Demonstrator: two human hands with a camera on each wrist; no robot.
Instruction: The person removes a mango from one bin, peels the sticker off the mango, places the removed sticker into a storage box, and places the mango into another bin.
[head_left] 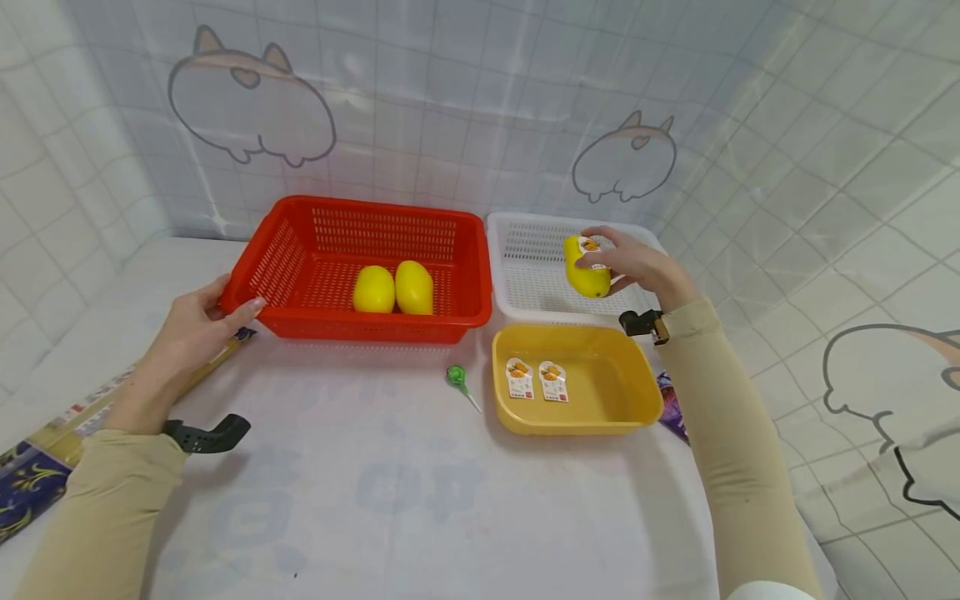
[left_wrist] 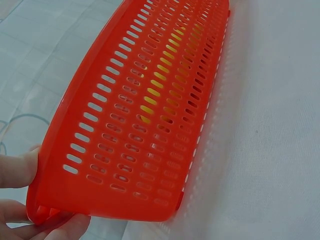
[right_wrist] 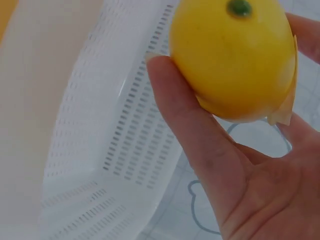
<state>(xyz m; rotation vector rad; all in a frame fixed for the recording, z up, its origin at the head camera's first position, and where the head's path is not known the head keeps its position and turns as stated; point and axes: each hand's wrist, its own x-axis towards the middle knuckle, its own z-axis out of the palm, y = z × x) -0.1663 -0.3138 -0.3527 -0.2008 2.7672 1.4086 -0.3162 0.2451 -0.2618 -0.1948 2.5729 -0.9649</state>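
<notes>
My right hand [head_left: 632,260] grips a yellow mango [head_left: 587,271] above the white basket [head_left: 525,287]. A printed sticker [head_left: 590,244] is on the mango's side, and the right wrist view shows its green stem end. My left hand [head_left: 197,321] holds the front left corner of the red basket [head_left: 375,327], thumb and fingers at the rim. Two more yellow mangoes [head_left: 373,289] lie in the red basket, side by side. In the left wrist view yellow shows through the slots of the red basket [left_wrist: 125,175]; part of my left hand is cut off there.
A yellow tub [head_left: 600,392] holds two printed stickers [head_left: 553,382] in front of the white basket. To its left lies a green lollipop [head_left: 457,376]. A purple packet [head_left: 672,407] is partly hidden by my right sleeve. Long gold and blue packaging [head_left: 45,467] lies beneath my left arm.
</notes>
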